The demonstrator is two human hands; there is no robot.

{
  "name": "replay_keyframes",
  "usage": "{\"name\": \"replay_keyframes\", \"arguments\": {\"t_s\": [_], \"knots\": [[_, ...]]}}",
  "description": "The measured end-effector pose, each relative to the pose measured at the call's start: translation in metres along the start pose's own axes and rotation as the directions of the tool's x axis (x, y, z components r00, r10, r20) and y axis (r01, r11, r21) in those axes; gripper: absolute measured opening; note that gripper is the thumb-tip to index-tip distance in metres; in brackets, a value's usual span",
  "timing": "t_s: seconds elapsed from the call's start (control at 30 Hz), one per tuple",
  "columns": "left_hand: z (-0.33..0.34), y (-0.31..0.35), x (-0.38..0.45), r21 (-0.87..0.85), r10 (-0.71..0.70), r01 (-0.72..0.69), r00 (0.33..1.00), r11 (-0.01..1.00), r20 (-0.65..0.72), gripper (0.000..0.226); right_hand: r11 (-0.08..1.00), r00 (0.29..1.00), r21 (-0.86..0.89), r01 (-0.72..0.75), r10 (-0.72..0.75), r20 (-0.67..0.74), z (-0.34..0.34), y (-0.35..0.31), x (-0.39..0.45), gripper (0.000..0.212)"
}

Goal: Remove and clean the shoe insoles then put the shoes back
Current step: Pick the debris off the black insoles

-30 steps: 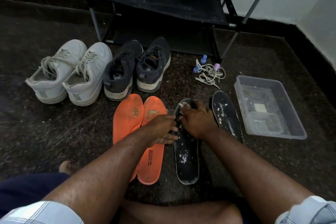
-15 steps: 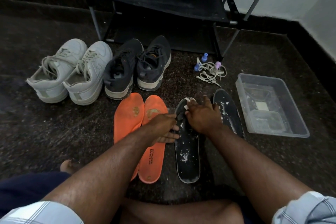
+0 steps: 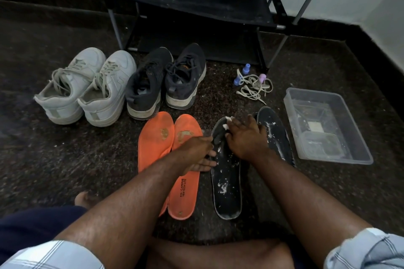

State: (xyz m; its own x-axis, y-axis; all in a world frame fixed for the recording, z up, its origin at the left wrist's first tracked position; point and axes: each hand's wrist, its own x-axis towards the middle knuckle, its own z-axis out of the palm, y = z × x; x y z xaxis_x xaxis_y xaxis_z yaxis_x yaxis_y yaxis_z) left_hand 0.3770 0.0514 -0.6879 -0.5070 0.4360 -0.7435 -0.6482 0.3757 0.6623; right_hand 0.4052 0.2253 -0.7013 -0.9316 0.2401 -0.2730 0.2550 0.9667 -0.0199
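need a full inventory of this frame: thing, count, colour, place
white sneakers: 2, white, far left on the floor
dark sneakers: 2, dark grey, right of the white pair
orange insoles: 2, orange, centre, side by side
black insoles: 2, black with white flecks, right of the orange ones
white pad: 1, white, under the right fingers
laces: loose tangle, off-white, beside the rack leg
small bottles: 3, two blue, one pink, among the laces
plastic tub: 1, clear, far right
shoe rack: 1, black shelves, grey poles, against the wall
left hand: on the near black insole's edge
right hand: rubbing that insole's toe end
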Motion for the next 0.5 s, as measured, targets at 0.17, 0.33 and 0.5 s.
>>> {"name": "replay_keyframes", "arguments": {"t_s": [0.17, 0.33, 0.5], "knots": [[0.0, 0.001, 0.001, -0.013, -0.001, 0.001, 1.0, 1.0, -0.005, 0.044, 0.987, 0.987, 0.052, 0.152, -0.154, 0.035, 0.003, -0.009, -0.002, 0.055], [0.0, 0.0, 0.0, -0.001, 0.003, -0.003, 1.0, 1.0, -0.003, 0.046, 1.0, 1.0, -0.018, 0.019, -0.019, 0.009, 0.0, -0.002, 0.004, 0.057], [0.002, 0.002, -0.002, 0.015, 0.009, -0.009, 1.0, 1.0, -0.007, 0.05, 0.99, 0.99, -0.02, 0.139, -0.139, 0.009, 0.002, -0.012, -0.007, 0.056]]}}
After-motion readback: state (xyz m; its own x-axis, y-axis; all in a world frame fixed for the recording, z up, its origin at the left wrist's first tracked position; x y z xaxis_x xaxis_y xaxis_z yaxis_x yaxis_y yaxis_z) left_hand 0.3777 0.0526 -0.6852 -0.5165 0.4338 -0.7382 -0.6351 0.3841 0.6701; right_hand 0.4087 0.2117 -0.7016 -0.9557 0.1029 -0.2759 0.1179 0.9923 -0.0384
